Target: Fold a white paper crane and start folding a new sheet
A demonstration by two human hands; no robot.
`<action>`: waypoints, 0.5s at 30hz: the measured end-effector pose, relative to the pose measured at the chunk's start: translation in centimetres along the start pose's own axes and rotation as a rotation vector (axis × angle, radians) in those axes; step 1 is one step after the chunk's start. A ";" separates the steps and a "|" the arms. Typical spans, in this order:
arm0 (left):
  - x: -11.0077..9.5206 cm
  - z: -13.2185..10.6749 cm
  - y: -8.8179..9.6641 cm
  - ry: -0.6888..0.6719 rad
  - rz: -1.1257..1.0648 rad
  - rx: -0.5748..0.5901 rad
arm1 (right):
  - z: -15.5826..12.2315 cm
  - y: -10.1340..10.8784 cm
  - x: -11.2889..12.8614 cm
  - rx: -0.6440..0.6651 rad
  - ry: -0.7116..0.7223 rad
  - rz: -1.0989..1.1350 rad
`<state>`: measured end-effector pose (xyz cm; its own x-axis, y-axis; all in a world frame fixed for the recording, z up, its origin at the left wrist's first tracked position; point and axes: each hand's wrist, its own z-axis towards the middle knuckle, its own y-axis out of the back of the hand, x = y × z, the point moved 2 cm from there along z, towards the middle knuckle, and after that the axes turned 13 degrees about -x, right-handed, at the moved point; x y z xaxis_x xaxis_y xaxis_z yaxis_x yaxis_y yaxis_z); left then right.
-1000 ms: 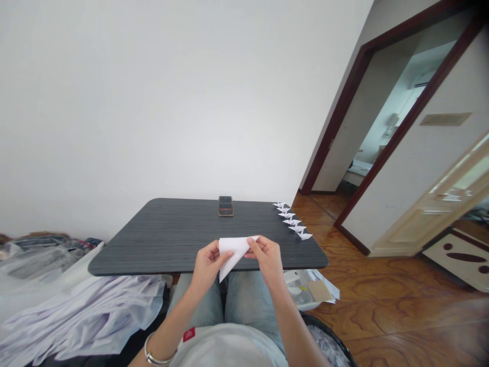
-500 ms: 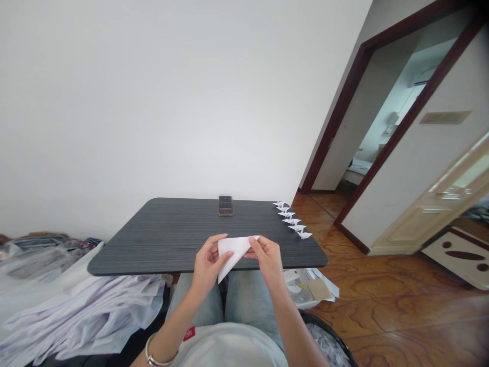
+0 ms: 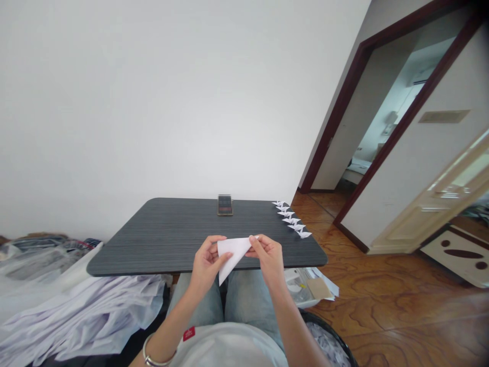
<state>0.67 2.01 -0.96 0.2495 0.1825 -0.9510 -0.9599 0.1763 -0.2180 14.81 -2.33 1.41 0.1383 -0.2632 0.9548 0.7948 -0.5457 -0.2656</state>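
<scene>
A white sheet of paper folded into a triangle (image 3: pixel 234 253) is held up between my two hands, over the near edge of the dark table. My left hand (image 3: pixel 208 261) pinches its left side, with the thumb lying across the front. At the upper right corner, my right hand (image 3: pixel 267 255) grips the paper between thumb and fingers. One point of the triangle hangs downward past the table's edge. The fingertips behind the paper are partly hidden.
Several white paper cranes (image 3: pixel 292 220) stand in a row along the right side of the dark table (image 3: pixel 164 234). A small phone-like device (image 3: pixel 225 205) is at the back. White fabric (image 3: pixel 95 311) lies lower left; a bin of paper scraps (image 3: pixel 328 341) and a tray (image 3: pixel 305 303) are lower right.
Almost nothing differs. Both hands keep their hold on the folded paper, which has shifted only very slightly.
</scene>
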 end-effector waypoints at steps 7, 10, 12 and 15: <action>0.0 0.0 0.0 -0.006 0.020 0.008 | 0.0 0.0 -0.2 -0.002 0.000 0.000; 0.1 0.0 0.1 -0.013 0.030 0.009 | 0.1 0.0 -0.2 -0.005 0.004 -0.012; 0.1 0.0 0.1 -0.017 0.034 0.012 | 0.1 0.0 -0.2 -0.004 0.001 -0.014; 0.1 0.0 0.1 -0.018 0.035 0.012 | 0.1 0.0 -0.2 -0.008 -0.005 -0.005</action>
<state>0.55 2.02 -1.09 0.2180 0.2064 -0.9539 -0.9665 0.1810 -0.1817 14.80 -2.19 1.21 0.1376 -0.2564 0.9567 0.7905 -0.5536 -0.2620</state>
